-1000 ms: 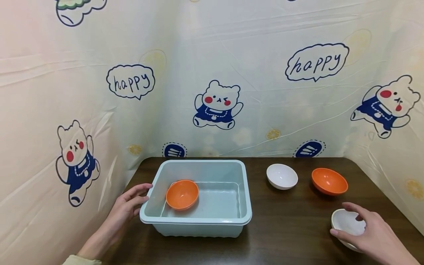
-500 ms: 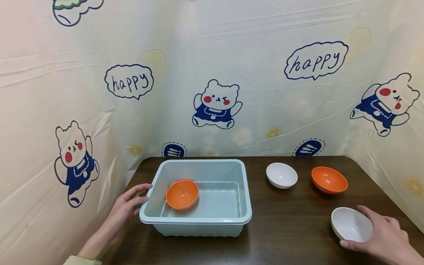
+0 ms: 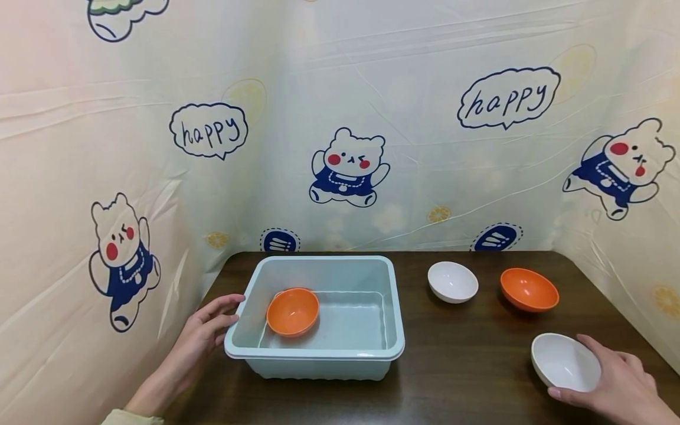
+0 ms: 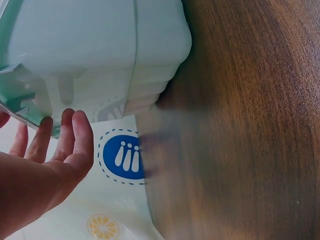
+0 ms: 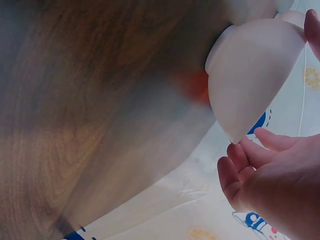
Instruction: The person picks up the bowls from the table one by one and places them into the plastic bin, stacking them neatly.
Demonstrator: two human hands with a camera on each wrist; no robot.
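In the head view my left hand rests at the left side of a pale blue plastic basin. Its fingertips touch the basin's rim, and the fingers look fairly straight in the left wrist view. An orange bowl sits inside the basin, toward its left. At the lower right my right hand holds a white bowl by its right side. The thumb is at the near rim and a finger at the far rim. The right wrist view shows the bowl's white outer wall with fingers at its edge.
Behind the held bowl stand another white bowl and a second orange bowl, on a dark wooden table. A pale curtain printed with cartoon bears encloses the table's back and sides.
My right hand has shifted from over the white bowl to its right side, then stayed nearly still. More of the bowl's inside shows now. The left hand and the basin have not moved.
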